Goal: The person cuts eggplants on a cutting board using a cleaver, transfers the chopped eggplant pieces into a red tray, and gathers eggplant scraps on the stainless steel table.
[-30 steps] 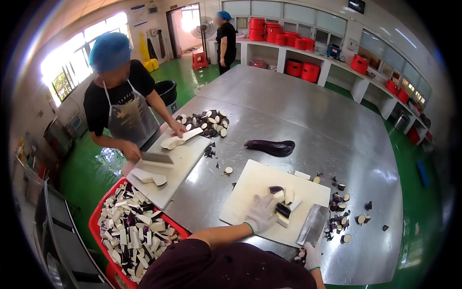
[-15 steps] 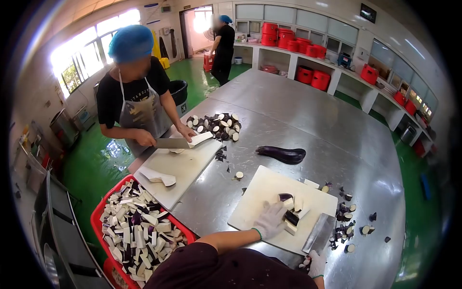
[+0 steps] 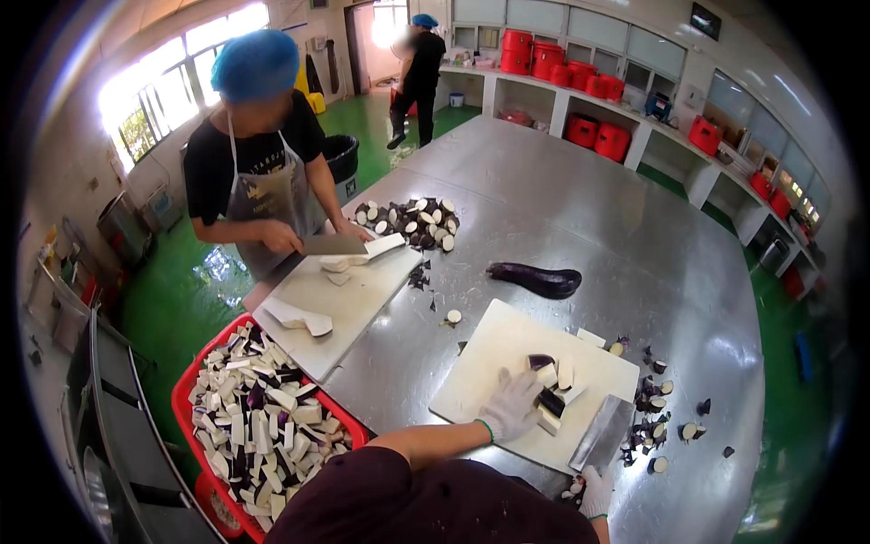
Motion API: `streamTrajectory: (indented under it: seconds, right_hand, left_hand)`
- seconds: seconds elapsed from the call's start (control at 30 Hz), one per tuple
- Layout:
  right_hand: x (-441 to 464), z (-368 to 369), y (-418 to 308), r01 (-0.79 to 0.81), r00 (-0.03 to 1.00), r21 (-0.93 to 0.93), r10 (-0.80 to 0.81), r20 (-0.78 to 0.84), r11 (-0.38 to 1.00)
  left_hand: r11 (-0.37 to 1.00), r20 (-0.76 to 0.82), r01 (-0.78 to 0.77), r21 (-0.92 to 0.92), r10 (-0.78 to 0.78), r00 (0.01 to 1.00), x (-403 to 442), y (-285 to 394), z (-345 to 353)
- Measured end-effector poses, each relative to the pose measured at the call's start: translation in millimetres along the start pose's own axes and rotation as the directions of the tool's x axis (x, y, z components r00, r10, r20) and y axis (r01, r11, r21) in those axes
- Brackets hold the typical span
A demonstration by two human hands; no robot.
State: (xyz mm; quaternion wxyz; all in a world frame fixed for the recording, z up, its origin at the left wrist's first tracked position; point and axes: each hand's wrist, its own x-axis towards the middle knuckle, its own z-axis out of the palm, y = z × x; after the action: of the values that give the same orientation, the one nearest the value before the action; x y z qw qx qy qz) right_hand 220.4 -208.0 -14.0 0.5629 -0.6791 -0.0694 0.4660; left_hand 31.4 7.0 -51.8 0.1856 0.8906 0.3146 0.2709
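Note:
My left hand (image 3: 511,407), in a white knit glove, lies on the white cutting board (image 3: 480,349) with its fingers stretched out. Its fingertips are against a small group of cut eggplant pieces (image 3: 551,399), some with dark purple skin. My gloved right hand (image 3: 596,492) is closed around the handle of a cleaver (image 3: 604,433), whose broad blade lies flat along the board's right edge; the handle is mostly hidden by the hand. A whole eggplant (image 3: 536,280) rests on the steel table beyond the board.
Eggplant trimmings (image 3: 649,419) are scattered right of my board. To the left stands a red basket (image 3: 188,385) full of cut eggplant. A co-worker (image 3: 258,172) slices eggplant on another board (image 3: 349,317), near a pile of eggplant ends (image 3: 421,220). Another person (image 3: 421,82) stands farther back.
My hands and the cleaver stay almost in place. The co-worker's blade has advanced along the eggplant, with slices now below it. The person at the back has changed stance, one foot lifted.

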Motion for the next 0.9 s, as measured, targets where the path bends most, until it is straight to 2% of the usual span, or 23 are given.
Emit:
streamTrajectory:
  seconds: [0.13,0.23,0.33,0.43,0.63,0.9]
  right_hand:
    - [5,-1,3,-0.015,1.0,-0.017,0.015,-0.009,1.0]
    - [5,-1,2,-0.015,1.0,-0.017,0.014,-0.002,1.0]
    - [-1,5,-4,-0.02,0.998,0.01,0.02,-0.059,1.0]
    - [-3,6,-6,-0.018,0.999,0.013,0.018,-0.041,1.0]
    - [0,3,-5,0.023,0.999,-0.097,-0.026,-0.033,0.995]
    - [-8,11,-10,-0.026,0.999,-0.02,0.025,-0.037,0.999]
  left_hand:
    - [0.999,0.054,0.035,0.005,-0.035,0.998,3,1,-3]
    - [1.0,-0.02,0.014,0.004,-0.014,1.0,-1,0,1]
    - [1.0,-0.006,0.021,0.001,-0.021,1.0,0,1,0]
    - [1.0,-0.012,0.018,-0.019,-0.018,1.0,0,-1,1]
    - [1.0,-0.054,0.002,0.03,-0.001,0.999,0,1,-4]
    - [1.0,-0.108,-0.021,-0.008,0.02,0.994,-1,-1,1]
